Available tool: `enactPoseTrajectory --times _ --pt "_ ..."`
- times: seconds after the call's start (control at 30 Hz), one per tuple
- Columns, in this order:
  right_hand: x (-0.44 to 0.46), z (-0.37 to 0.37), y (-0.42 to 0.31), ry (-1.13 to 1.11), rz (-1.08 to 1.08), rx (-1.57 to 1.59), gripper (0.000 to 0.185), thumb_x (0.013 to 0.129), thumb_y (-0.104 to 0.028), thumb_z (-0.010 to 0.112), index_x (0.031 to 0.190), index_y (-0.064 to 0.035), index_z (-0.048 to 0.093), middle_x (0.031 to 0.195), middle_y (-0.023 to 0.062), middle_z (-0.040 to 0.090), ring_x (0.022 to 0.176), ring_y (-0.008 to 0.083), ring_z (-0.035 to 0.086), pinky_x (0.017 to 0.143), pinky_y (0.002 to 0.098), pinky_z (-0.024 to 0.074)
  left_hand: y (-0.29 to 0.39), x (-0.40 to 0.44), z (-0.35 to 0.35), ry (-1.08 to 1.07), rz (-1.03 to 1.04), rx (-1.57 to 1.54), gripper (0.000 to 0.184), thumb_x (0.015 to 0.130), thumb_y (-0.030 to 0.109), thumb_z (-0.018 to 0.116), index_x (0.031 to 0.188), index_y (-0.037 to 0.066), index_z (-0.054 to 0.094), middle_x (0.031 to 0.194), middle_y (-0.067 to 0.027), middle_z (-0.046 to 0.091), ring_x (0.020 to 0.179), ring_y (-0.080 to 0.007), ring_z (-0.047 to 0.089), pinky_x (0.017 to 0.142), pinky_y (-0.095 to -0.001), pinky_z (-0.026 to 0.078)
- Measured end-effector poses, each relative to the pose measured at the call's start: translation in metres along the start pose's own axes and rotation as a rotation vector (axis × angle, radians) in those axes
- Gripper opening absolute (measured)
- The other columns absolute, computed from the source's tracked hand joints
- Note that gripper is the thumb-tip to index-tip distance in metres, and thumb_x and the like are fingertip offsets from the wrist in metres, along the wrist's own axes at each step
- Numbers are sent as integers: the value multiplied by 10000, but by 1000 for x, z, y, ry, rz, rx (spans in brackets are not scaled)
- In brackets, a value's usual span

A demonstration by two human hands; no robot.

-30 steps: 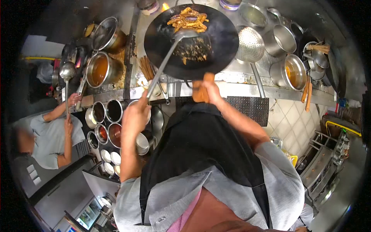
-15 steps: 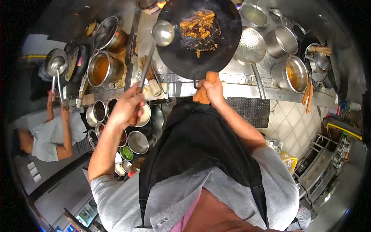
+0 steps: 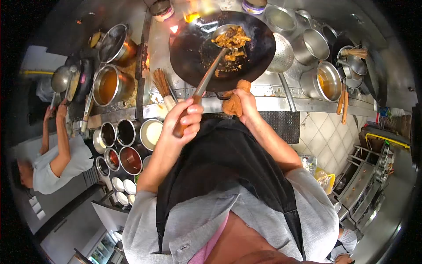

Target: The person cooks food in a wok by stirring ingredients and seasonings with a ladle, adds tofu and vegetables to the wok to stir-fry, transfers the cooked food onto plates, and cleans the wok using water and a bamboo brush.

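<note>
My left hand [image 3: 183, 119] is closed around the wooden handle of a long ladle [image 3: 210, 74]. Its bowl is inside the black wok [image 3: 184, 57], filled with brown, saucy food pieces [image 3: 235, 37]; a few more pieces and bits lie on the wok's surface beneath it. My right hand [image 3: 247, 102] grips a folded brown cloth [image 3: 232, 105] at the wok's near edge, where part of the loop handle shows beside the cloth. The wok is tilted, and orange flame [image 3: 192, 17] shows at its far rim.
Left of the wok are a bamboo brush [image 3: 161, 83] and a pot of brown liquid [image 3: 108, 86]. Sauce containers [image 3: 131, 159] stand below. To the right are a perforated strainer [image 3: 280, 55] and metal pots [image 3: 311, 46]. Another person [image 3: 61, 163] works at far left.
My left hand has swung right and the ladle bowl has moved from the wok's left rim into the food, scooping it up. The wok has tipped, with its far rim over flame.
</note>
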State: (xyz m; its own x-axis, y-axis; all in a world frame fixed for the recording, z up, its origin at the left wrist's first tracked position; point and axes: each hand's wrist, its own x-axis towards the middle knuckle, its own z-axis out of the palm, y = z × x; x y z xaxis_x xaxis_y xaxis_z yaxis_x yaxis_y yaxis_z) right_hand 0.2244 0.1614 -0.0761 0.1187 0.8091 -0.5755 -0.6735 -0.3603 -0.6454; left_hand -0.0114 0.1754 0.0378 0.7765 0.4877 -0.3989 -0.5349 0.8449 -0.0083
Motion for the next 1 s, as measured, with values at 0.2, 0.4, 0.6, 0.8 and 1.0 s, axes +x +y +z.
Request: enactPoseTrajectory --times 0.2,0.4,0.6,0.8,1.0 --pt "66 27 -26 -48 106 87 241 895 -239 632 1031 -46 584 957 124 671 828 274 672 705 431 563 1 39 -18 0 41 54 281 1030 195 520 1285 93 576 767 53 479 514 -26 442 398 -226 355" --pt "26 -6 -8 -63 107 69 439 887 -256 598 1151 92 555 954 191 664 782 295 673 669 403 578 39 -12 3 185 109 356 120 1011 184 542 1120 138 566 772 36 499 516 -34 461 355 -213 355" --pt "7 -9 -7 -107 -60 -79 313 869 -139 605 1130 19 534 979 176 669 833 278 688 728 409 596 51 -69 33 402 184 576 86 1004 175 543 1081 141 526 729 35 479 442 -35 415 297 -218 345" --pt "1 -64 55 61 -522 -614 249 857 -28 575 1104 9 571 946 97 654 860 201 661 756 347 553 37 -78 46 490 63 706 196 993 170 543 1177 124 494 752 9 507 454 -50 434 292 -226 350" --pt "-16 -49 35 91 -264 -405 259 859 -20 572 1116 -2 558 946 69 624 857 189 633 753 352 546 56 -19 -7 160 16 503 165 993 151 546 1153 142 504 740 16 510 469 -67 465 318 -245 376"
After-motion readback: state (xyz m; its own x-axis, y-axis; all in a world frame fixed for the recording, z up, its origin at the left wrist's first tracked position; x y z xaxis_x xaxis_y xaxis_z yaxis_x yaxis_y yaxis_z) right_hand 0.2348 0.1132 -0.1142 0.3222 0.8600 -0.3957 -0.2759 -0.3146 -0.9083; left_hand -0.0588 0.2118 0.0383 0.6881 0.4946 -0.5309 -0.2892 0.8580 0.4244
